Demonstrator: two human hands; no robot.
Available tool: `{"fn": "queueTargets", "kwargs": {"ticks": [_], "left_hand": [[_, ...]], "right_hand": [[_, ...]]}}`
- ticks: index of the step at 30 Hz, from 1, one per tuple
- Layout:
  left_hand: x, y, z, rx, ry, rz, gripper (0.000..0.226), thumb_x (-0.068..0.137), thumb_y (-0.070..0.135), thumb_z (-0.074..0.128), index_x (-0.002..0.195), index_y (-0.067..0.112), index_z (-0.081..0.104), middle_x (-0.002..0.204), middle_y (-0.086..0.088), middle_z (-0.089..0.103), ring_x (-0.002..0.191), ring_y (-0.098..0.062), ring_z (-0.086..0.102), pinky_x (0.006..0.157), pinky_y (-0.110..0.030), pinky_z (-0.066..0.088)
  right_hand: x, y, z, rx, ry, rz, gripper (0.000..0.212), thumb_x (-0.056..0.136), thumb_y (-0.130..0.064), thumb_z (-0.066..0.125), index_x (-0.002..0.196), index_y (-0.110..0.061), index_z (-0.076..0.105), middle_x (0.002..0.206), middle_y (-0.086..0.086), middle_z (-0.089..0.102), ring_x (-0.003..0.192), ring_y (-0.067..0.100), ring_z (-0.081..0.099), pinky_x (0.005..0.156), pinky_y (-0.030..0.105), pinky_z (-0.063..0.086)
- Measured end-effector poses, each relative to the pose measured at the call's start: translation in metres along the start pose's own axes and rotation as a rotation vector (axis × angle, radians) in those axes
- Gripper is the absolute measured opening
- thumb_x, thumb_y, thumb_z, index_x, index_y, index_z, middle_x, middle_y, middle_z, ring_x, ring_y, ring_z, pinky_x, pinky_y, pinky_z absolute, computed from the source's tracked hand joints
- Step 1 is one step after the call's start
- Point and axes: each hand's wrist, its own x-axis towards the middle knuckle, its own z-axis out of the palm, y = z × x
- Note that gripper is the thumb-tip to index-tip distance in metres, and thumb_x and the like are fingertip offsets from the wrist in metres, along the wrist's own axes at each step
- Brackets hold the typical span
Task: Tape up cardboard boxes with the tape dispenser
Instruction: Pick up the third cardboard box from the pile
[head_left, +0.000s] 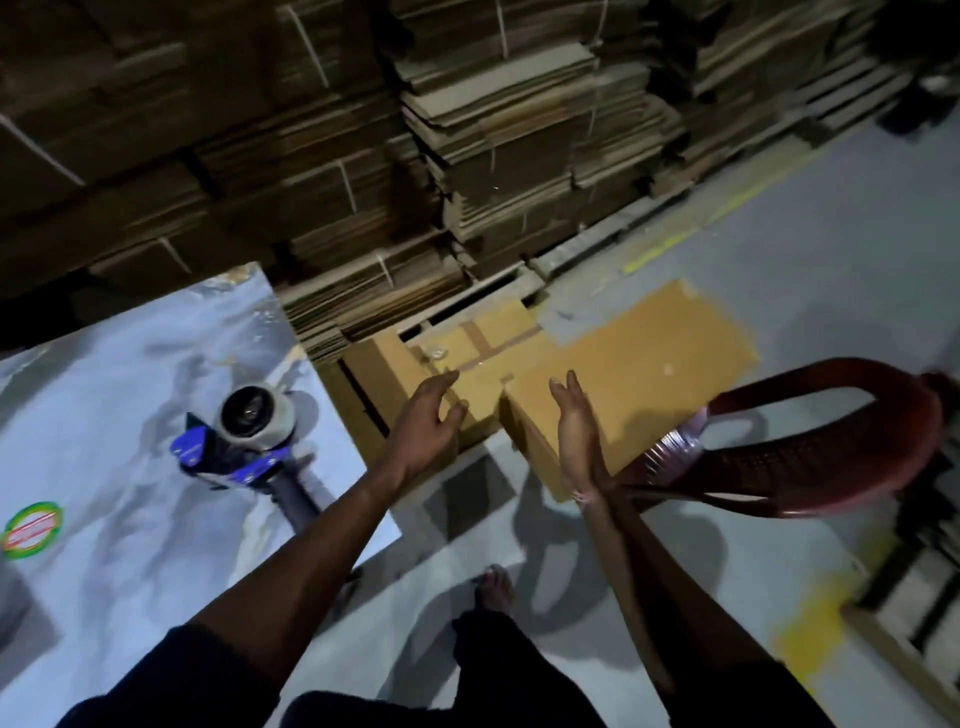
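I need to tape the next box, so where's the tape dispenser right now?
The tape dispenser lies on the silvery table at the left of the head view, just left of the left hand, which isn't touching it.

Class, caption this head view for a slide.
Open hands reach toward cardboard boxes; tape dispenser rests on table.
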Motion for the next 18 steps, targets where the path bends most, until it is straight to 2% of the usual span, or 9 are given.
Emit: {"fn": "queueTargets", "kwargs": {"ticks": [3,6,8,9,11,12,15,18], "left_hand": [[0.037,-0.003,0.044,0.025,-0.089,-0.016,0.052,0.105,0.029,0.057,0.155,0.019,0.047,0.161,-0.005,0.043,0.149,-0.024,0.04,0.119,-0.046,0.04],[0.078,-0.013,0.089,0.106,-0.123,-0.026,0.052,0.106,0.019,0.057,0.156,0.012,0.044,0.161,-0.009,0.042,0.149,-0.026,0.039,0.118,-0.034,0.035],[0.106,-0.02,0.117,0.152,-0.161,-0.021,0.054,0.105,0.019,0.057,0.156,0.008,0.043,0.161,-0.012,0.041,0.15,-0.027,0.038,0.118,-0.029,0.03],[0.12,-0.024,0.131,0.18,-0.182,-0.011,0.055,0.105,0.019,0.059,0.156,0.006,0.042,0.161,-0.013,0.04,0.151,-0.028,0.036,0.12,-0.031,0.029],[0.149,-0.035,0.157,0.213,-0.213,-0.009,0.06,0.103,0.019,0.062,0.157,0.004,0.04,0.163,-0.017,0.037,0.153,-0.032,0.032,0.125,-0.042,0.03],[0.163,-0.04,0.169,0.224,-0.22,-0.012,0.064,0.102,0.023,0.063,0.157,0.003,0.039,0.164,-0.018,0.035,0.153,-0.034,0.031,0.124,-0.047,0.031],[0.197,-0.05,0.199,0.328,-0.208,0.002,0.075,0.1,0.039,0.064,0.16,0.006,0.034,0.165,-0.02,0.033,0.153,-0.037,0.03,0.124,-0.049,0.028],[0.225,-0.059,0.217,0.349,-0.181,-0.021,0.088,0.094,0.05,0.07,0.162,0.011,0.031,0.165,-0.013,0.035,0.151,-0.032,0.034,0.121,-0.047,0.032]], "right_hand": [[0.035,0.025,-0.039,-0.105,0.119,0.023,0.065,0.104,-0.042,0.053,0.163,-0.031,0.028,0.171,-0.004,0.02,0.153,0.021,0.028,0.11,0.033,0.028],[0.072,0.052,-0.072,-0.174,0.225,0.037,0.065,0.105,-0.041,0.054,0.163,-0.023,0.029,0.171,0.006,0.019,0.156,0.024,0.023,0.122,0.039,0.023],[0.098,0.07,-0.089,-0.239,0.289,0.077,0.07,0.104,-0.045,0.054,0.164,-0.019,0.027,0.171,0.011,0.015,0.157,0.026,0.017,0.123,0.039,0.017],[0.111,0.079,-0.097,-0.298,0.319,0.107,0.076,0.102,-0.052,0.054,0.164,-0.019,0.025,0.172,0.012,0.012,0.158,0.027,0.014,0.123,0.04,0.014],[0.138,0.099,-0.112,-0.42,0.384,0.177,0.094,0.09,-0.07,0.051,0.165,-0.022,0.019,0.173,0.013,0.006,0.159,0.03,0.008,0.126,0.048,0.008],[0.15,0.109,-0.118,-0.465,0.409,0.203,0.099,0.088,-0.073,0.051,0.165,-0.024,0.015,0.173,0.014,0.003,0.159,0.031,0.005,0.126,0.052,0.007],[0.181,0.139,-0.135,-0.476,0.468,0.241,0.104,0.092,-0.067,0.061,0.166,-0.025,0.001,0.172,0.016,-0.006,0.159,0.037,-0.002,0.127,0.055,0.007],[0.209,0.17,-0.152,-0.44,0.479,0.257,0.116,0.08,-0.07,0.068,0.165,-0.017,0.008,0.17,0.021,0.01,0.156,0.042,0.015,0.127,0.054,0.017]]}}
